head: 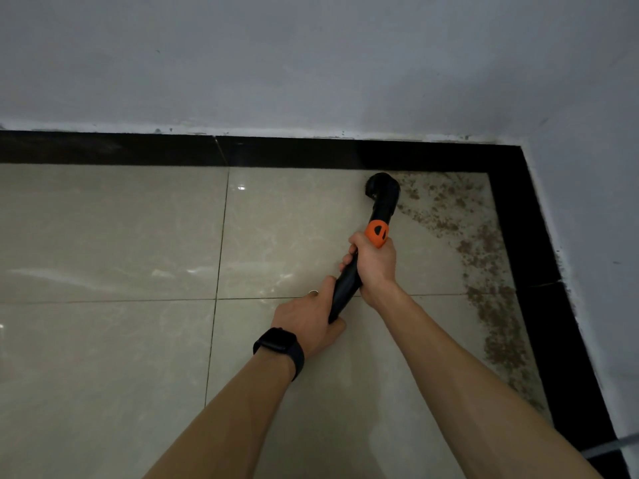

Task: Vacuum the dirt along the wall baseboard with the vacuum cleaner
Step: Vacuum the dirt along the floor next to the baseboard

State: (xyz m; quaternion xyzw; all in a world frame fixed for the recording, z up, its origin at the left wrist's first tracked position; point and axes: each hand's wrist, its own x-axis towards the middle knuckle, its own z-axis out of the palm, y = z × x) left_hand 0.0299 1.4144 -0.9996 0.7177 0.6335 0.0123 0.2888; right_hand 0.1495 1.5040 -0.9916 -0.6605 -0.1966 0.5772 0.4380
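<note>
— Fig. 1: hands?
— My right hand (375, 264) and left hand (307, 319) both clasp the vacuum tube (345, 288).
— Nozzle (382, 188)?
— On the tile (103, 236) beside the baseboard (276, 152), touching the dirt (484, 243).

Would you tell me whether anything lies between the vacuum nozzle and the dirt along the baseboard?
Nothing visible does: the nozzle sits at the left edge of the dirt, and only dirt lies ahead along the black baseboard.

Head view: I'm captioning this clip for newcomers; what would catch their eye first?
The black vacuum wand with an orange collar, gripped by the left hand and right hand, points its nozzle at the glossy black baseboard. Beside it, brown crumbly dirt lines the corner of the beige tiled floor.
</note>
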